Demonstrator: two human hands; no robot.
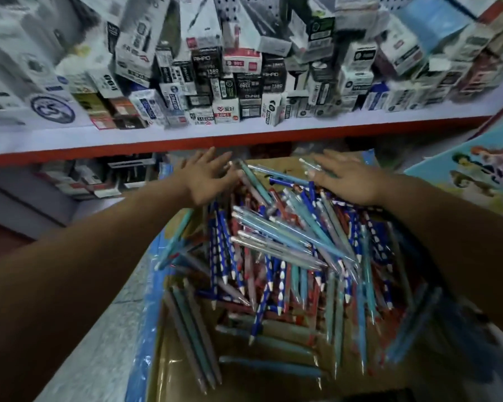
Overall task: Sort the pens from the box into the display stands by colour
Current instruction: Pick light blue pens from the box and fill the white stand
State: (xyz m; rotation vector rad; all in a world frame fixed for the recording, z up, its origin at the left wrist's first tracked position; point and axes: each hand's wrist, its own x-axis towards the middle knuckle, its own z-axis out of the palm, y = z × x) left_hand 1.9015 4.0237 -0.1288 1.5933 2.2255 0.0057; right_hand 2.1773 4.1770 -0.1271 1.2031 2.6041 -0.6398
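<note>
The pens (273, 242) lie in a mixed heap in the cardboard box (276, 166), with blue, red and pale green ones all crossed over. My left hand (206, 178) and right hand (346, 181) lie flat on the far end of the heap. Their fingers are straight, the hands are apart, and they grip nothing. I think they are spreading the heap so one colour can be picked out. Beyond the box, a shelf (244, 132) holds small cartons (230, 82).

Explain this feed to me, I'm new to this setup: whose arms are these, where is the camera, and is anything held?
No machine here: a person works bare-handed, and the one picture comes from a wide-angle camera on their head, looking forward and down. The left hand and right hand lie with straight fingers on a heap of pens, blue, red, teal and grey, in a cardboard box. Neither grips a pen. Behind, a shelf carries stacked stationery packs.
</note>
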